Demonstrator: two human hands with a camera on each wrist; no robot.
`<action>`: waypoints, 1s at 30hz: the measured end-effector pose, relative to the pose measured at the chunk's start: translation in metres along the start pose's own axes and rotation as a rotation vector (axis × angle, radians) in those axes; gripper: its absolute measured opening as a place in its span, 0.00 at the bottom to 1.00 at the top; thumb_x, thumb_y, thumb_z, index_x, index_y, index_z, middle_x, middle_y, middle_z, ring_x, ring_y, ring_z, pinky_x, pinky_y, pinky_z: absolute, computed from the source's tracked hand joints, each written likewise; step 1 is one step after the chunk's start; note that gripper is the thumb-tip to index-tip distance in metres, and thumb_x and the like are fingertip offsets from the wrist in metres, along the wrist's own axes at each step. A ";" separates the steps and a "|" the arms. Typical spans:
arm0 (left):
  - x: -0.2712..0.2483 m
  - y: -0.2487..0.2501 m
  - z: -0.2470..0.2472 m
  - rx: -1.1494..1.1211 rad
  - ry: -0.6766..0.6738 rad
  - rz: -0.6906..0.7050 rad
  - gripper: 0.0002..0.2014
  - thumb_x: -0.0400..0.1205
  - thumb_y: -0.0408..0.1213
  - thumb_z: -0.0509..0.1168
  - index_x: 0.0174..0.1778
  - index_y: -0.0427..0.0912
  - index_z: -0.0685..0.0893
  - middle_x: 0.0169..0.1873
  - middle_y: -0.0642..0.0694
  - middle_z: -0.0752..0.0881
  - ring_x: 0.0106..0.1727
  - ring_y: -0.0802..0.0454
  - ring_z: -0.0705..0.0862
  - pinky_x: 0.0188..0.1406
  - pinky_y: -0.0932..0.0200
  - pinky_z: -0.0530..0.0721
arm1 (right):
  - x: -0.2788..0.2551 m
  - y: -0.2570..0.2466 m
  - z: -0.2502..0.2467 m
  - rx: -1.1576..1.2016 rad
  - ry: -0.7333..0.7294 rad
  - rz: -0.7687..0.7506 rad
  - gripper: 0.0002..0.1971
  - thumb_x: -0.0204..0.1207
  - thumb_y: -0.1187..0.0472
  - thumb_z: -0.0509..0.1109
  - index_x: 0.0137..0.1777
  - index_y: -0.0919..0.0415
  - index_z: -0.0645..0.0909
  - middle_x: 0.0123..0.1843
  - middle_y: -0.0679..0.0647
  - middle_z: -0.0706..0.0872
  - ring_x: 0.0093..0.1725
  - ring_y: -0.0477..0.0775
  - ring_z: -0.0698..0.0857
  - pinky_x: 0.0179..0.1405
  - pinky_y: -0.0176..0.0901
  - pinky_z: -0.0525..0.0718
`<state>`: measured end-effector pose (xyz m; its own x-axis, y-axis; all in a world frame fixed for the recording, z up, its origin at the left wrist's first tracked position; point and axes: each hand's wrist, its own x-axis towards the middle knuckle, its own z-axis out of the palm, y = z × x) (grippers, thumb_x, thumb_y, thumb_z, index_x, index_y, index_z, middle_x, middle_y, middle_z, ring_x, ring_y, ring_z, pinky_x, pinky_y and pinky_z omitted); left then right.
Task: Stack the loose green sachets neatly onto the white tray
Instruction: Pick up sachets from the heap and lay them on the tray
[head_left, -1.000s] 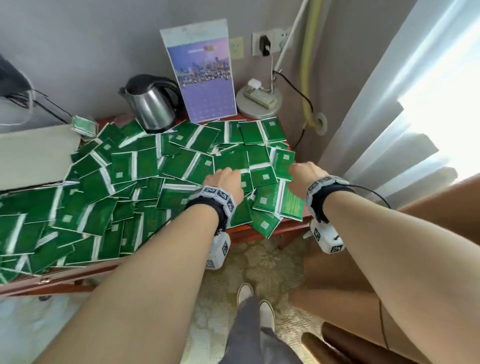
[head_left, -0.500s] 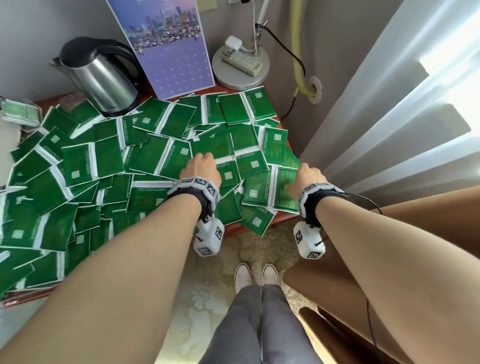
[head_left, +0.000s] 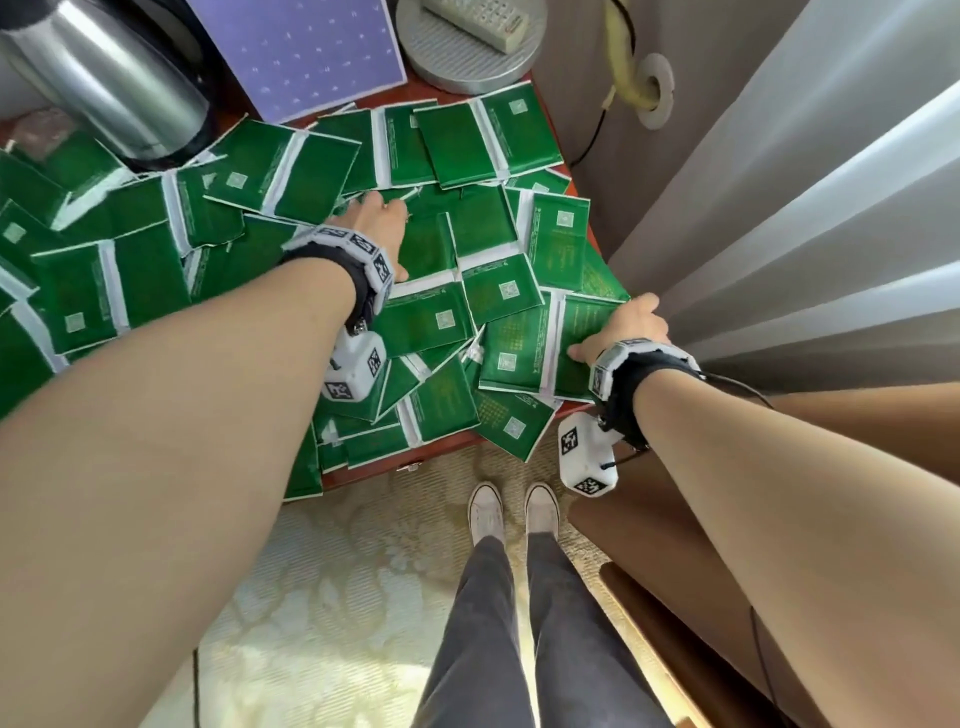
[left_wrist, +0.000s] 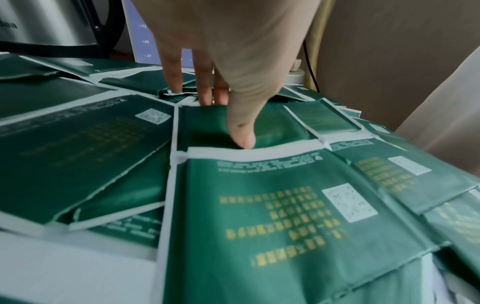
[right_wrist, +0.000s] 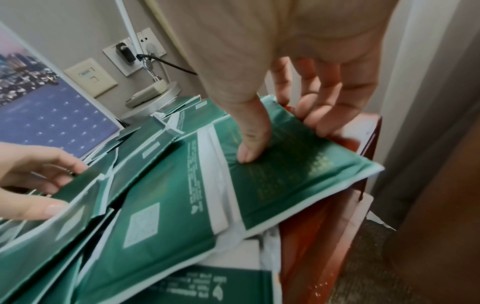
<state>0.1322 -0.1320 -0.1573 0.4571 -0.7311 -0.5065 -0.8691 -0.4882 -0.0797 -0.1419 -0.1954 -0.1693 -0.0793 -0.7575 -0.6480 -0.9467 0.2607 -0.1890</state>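
Many loose green sachets (head_left: 156, 260) with white seams cover the red-brown table (head_left: 405, 467), overlapping in a heap. My left hand (head_left: 374, 215) reaches into the middle of the heap. Its fingers (left_wrist: 205, 92) hook the far edge of one sachet (left_wrist: 272, 127) and its thumb sits at the near edge. At the table's right edge my right hand (head_left: 618, 327) grips another sachet (right_wrist: 298, 174): the thumb is on top and the fingers (right_wrist: 324, 123) curl round its outer edge. I cannot make out a white tray in any view.
A steel kettle (head_left: 104, 78), a purple calendar (head_left: 306, 47) and a round lamp base carrying a remote (head_left: 467, 47) stand at the back. A curtain (head_left: 805, 208) hangs close on the right. Some sachets (head_left: 514, 426) overhang the front edge. Brown furniture (head_left: 675, 519) is by my right leg.
My view has tipped down and closer to the table. The left hand has reached further back into the heap. The right hand has drawn back to the right edge and taken hold of a sachet.
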 end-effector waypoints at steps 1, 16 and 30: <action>0.003 -0.001 0.003 -0.004 0.005 -0.008 0.38 0.74 0.44 0.81 0.76 0.39 0.70 0.70 0.34 0.74 0.68 0.33 0.78 0.59 0.36 0.83 | 0.000 0.001 -0.001 0.015 0.000 0.001 0.43 0.64 0.57 0.87 0.71 0.64 0.62 0.69 0.67 0.76 0.65 0.70 0.81 0.62 0.63 0.81; -0.031 0.008 -0.016 -0.001 -0.031 0.033 0.09 0.77 0.33 0.70 0.50 0.34 0.86 0.45 0.36 0.85 0.41 0.41 0.84 0.34 0.53 0.79 | -0.016 0.007 -0.010 0.244 0.087 -0.081 0.24 0.73 0.66 0.77 0.66 0.62 0.71 0.59 0.60 0.81 0.48 0.59 0.78 0.46 0.47 0.79; -0.115 0.041 0.064 -0.140 0.067 0.083 0.40 0.73 0.26 0.72 0.80 0.36 0.61 0.83 0.35 0.60 0.82 0.39 0.64 0.81 0.37 0.67 | -0.055 0.019 -0.009 -0.323 0.111 -0.609 0.21 0.73 0.70 0.70 0.65 0.64 0.71 0.65 0.63 0.74 0.66 0.67 0.77 0.55 0.56 0.80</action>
<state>0.0318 -0.0377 -0.1571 0.4006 -0.7993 -0.4480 -0.8717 -0.4830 0.0823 -0.1580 -0.1545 -0.1302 0.4801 -0.7733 -0.4142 -0.8768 -0.4080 -0.2545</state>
